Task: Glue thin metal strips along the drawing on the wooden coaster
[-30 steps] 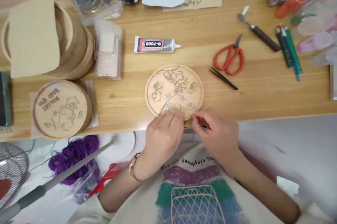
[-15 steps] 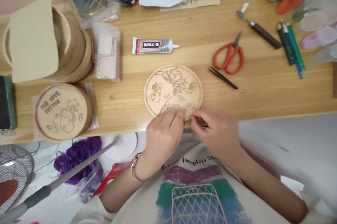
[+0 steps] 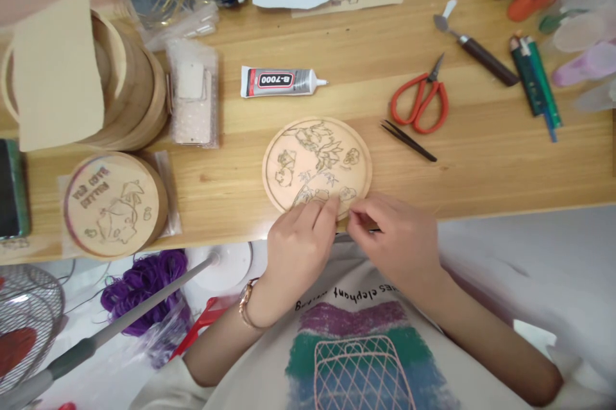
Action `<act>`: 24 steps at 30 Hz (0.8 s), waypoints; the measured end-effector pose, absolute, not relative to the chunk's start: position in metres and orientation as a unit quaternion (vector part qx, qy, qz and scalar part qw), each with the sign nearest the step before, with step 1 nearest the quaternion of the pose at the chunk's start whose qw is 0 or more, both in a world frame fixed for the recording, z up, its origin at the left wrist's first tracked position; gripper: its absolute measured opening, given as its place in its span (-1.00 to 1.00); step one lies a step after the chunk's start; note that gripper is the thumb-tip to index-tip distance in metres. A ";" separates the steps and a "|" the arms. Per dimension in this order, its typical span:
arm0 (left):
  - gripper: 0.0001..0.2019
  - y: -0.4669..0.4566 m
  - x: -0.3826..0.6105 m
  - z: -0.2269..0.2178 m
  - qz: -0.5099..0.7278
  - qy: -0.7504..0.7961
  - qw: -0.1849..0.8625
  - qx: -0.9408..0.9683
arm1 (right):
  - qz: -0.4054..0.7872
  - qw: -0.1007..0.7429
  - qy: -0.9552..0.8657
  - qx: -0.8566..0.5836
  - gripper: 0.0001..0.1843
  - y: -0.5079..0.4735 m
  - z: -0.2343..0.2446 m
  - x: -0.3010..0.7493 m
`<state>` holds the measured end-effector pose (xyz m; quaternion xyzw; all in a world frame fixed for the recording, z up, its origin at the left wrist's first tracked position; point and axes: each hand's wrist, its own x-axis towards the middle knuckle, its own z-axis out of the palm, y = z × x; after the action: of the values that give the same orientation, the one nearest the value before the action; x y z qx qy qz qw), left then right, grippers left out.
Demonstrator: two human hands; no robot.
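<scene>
Currently both hands work at near rim of engraved wooden disc (image 3: 315, 163), lying flat on wooden table (image 3: 505, 166) close to its front edge. Left hand (image 3: 298, 256) half curled, fingertips (image 3: 331, 206) pressing on rim; right hand (image 3: 392, 243) pinched closed at rim, whether holding something small cannot tell. Disc round, no long axis; drawn branch (image 3: 317, 172) points toward upper right.
</scene>
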<state>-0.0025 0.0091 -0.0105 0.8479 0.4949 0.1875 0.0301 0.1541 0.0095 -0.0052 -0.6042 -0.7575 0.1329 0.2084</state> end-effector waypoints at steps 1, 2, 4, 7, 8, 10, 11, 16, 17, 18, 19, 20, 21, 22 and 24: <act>-0.82 0.009 -0.003 -0.011 0.188 0.495 0.029 0.848 | 0.130 0.208 -0.759 -0.603 -0.81 0.010 -0.005 0.154; -0.82 0.009 -0.002 -0.011 0.188 0.495 0.029 0.848 | 0.128 0.207 -0.760 -0.602 -0.81 0.010 -0.005 0.154; -0.83 0.009 -0.002 -0.012 0.191 0.497 0.030 0.846 | 0.126 0.203 -0.763 -0.601 -0.80 0.010 -0.005 0.155; -0.83 0.009 -0.002 -0.013 0.195 0.498 0.031 0.844 | 0.125 0.199 -0.766 -0.599 -0.80 0.010 -0.005 0.155; -0.83 0.009 -0.002 -0.013 0.195 0.499 0.031 0.844 | 0.124 0.198 -0.767 -0.598 -0.80 0.010 -0.005 0.155; -0.84 0.009 -0.002 -0.013 0.196 0.500 0.032 0.843 | 0.123 0.201 -0.766 -0.598 -0.80 0.010 -0.005 0.155; -0.84 0.009 -0.002 -0.012 0.194 0.501 0.033 0.843 | 0.123 0.202 -0.766 -0.598 -0.80 0.010 -0.005 0.155; -0.82 0.009 -0.002 -0.011 0.180 0.500 0.029 0.847 | 0.124 0.199 -0.768 -0.595 -0.80 0.011 -0.006 0.156; -0.82 0.009 -0.002 -0.010 0.175 0.498 0.029 0.849 | 0.125 0.198 -0.769 -0.594 -0.80 0.011 -0.005 0.156; -0.81 0.009 -0.002 -0.010 0.172 0.495 0.028 0.851 | 0.124 0.197 -0.770 -0.595 -0.80 0.011 -0.005 0.156; -0.80 0.010 -0.003 -0.009 0.168 0.492 0.029 0.854 | 0.124 0.195 -0.770 -0.595 -0.79 0.011 -0.005 0.156; -0.79 0.010 -0.003 -0.009 0.164 0.490 0.030 0.856 | 0.123 0.195 -0.770 -0.596 -0.79 0.011 -0.005 0.155; -0.78 0.010 -0.003 -0.009 0.162 0.488 0.032 0.857 | 0.122 0.194 -0.769 -0.597 -0.79 0.011 -0.004 0.155; -0.78 0.010 -0.003 -0.008 0.160 0.487 0.033 0.858 | 0.121 0.195 -0.767 -0.599 -0.79 0.011 -0.004 0.155; -0.77 0.011 -0.003 -0.008 0.157 0.487 0.034 0.859 | 0.126 0.195 -0.766 -0.599 -0.79 0.011 -0.003 0.155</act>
<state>-0.0028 0.0105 -0.0082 0.8586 0.4867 0.1575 0.0339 0.1550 0.0114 -0.0033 -0.5992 -0.7661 0.1261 0.1951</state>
